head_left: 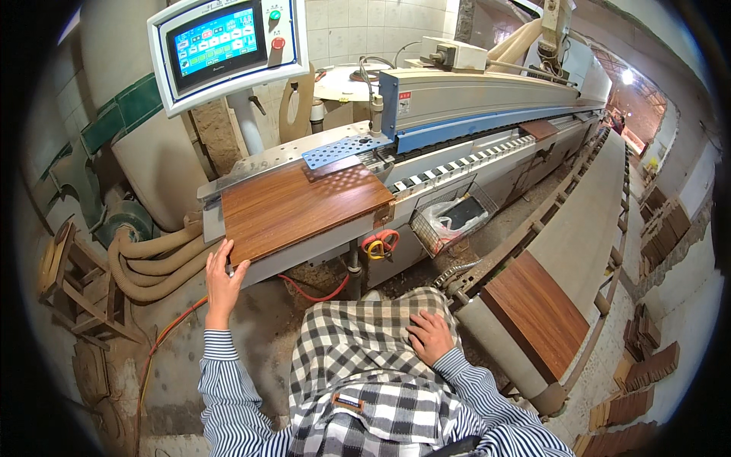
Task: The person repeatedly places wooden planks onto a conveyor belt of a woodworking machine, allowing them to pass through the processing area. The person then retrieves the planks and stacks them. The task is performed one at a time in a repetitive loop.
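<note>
A brown wood-grain panel [304,206] lies flat on the infeed end of a long edge-banding machine [487,99]. Its far part sits beneath a blue perforated plate [344,151]. My left hand [223,280] rests at the panel's near left corner, fingers spread, fingertips touching the edge. My right hand [432,337] lies flat on the checkered apron [373,365] over my lap, holding nothing. To my right, a second wood-grain panel [535,316] rests on the near end of a conveyor belt [582,221].
A control screen [217,47] with green and red buttons stands at the upper left. A wire basket [454,217] and scissors [378,245] hang on the machine's side. Thick hoses [156,263] and a wooden stool [84,286] are at left; panel stacks [628,404] line the right floor.
</note>
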{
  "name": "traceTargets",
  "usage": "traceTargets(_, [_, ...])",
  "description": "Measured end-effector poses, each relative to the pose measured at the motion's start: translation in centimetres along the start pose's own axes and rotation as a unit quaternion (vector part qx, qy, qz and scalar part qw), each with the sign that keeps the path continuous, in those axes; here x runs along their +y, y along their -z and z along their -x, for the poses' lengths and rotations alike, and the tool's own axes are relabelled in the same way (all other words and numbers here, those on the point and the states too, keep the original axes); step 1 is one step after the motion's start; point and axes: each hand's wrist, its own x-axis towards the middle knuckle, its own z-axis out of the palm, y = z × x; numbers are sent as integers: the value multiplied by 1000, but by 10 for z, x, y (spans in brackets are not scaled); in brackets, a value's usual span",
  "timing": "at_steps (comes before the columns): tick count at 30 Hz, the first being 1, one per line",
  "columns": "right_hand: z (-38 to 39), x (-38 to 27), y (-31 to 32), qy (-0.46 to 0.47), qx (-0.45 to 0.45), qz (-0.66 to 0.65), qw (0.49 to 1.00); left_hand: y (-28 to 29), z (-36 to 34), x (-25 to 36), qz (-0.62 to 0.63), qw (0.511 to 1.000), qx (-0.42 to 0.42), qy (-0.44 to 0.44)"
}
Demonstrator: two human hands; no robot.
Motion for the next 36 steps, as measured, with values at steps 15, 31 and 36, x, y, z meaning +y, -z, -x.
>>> traceTargets(15, [0, 1, 0, 2, -9, -10, 1000, -4, -14, 24, 8, 999, -33, 19])
traceTargets(31, [9, 110, 36, -222, 188, 6, 957, -90, -34, 69, -69, 987, -37, -138])
traceTargets(36, [15, 160, 65, -214, 33, 256, 942, -92, -31, 66, -91, 982, -14, -164])
